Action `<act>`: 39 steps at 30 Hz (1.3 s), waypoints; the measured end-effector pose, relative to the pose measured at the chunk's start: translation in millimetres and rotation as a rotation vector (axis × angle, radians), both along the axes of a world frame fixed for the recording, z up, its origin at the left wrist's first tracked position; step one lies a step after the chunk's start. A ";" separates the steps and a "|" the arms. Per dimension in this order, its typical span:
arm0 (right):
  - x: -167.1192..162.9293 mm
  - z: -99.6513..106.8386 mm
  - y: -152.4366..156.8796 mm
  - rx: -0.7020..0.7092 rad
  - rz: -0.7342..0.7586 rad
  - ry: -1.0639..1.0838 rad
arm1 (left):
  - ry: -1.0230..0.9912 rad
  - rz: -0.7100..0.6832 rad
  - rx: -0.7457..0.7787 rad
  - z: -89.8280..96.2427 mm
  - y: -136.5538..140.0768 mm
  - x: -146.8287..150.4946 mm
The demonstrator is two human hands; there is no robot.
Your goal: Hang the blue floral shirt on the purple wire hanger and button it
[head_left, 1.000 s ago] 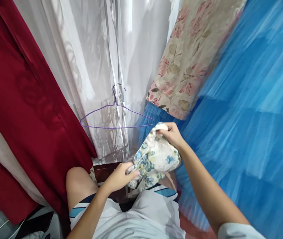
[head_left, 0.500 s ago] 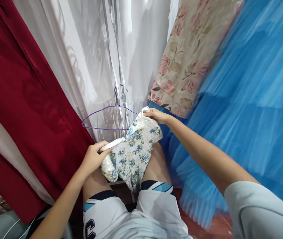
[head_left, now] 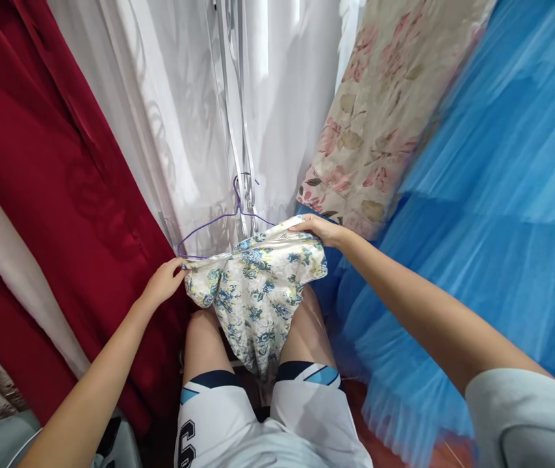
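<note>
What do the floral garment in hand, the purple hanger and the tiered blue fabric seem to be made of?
Floral garment: thin, fairly matte cloth, perhaps cotton; it creases and drapes softly. Purple hanger: probably coated wire, slim and evenly coloured. Tiered blue fabric: likely tulle or similar netting, sheer at its gathered lower edge.

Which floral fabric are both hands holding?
The white floral garment with blue flowers, stretched between the left hand and right hand; the beige floral fabric, with pink flowers, hangs beyond the right hand.
</note>
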State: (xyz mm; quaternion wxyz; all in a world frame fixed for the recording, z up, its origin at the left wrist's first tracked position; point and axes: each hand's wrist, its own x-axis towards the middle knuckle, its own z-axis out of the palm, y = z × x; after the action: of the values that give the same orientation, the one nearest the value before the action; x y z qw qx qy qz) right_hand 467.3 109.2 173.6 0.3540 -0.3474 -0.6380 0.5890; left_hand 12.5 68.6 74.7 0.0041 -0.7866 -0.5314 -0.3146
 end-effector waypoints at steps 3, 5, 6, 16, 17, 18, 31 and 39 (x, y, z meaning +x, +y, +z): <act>-1.1 -1.8 -1.5 -0.032 0.015 0.014 | 0.027 0.117 0.127 13.5 8.1 -2.5; -3.6 -5.2 -2.3 -0.049 0.028 0.044 | 0.009 0.160 0.194 23.4 11.0 -3.5; -5.2 -7.2 -2.6 -0.062 0.037 0.058 | -0.011 0.171 0.210 27.7 11.8 -3.9; -9.8 -11.1 0.2 -0.175 0.044 0.090 | 0.000 0.179 0.287 43.0 15.2 -9.6; -10.0 -10.8 1.3 -0.174 0.039 0.089 | -0.024 0.171 0.306 46.7 18.0 -7.4; -10.5 -10.7 2.4 -0.173 0.032 0.090 | -0.058 0.160 0.324 51.7 21.1 -4.0; 17.7 -72.4 -30.1 0.173 -0.390 0.245 | -0.436 0.093 0.304 72.1 -23.7 44.3; 17.1 -32.3 -36.9 0.359 -0.572 0.303 | -0.215 0.102 0.302 61.2 -44.8 56.0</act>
State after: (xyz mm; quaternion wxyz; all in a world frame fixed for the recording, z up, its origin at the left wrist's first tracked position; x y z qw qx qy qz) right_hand 484.3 72.3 141.3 0.6501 -0.3529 -0.5487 0.3895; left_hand 68.5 23.8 135.9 0.0814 -0.7108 -0.5148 -0.4723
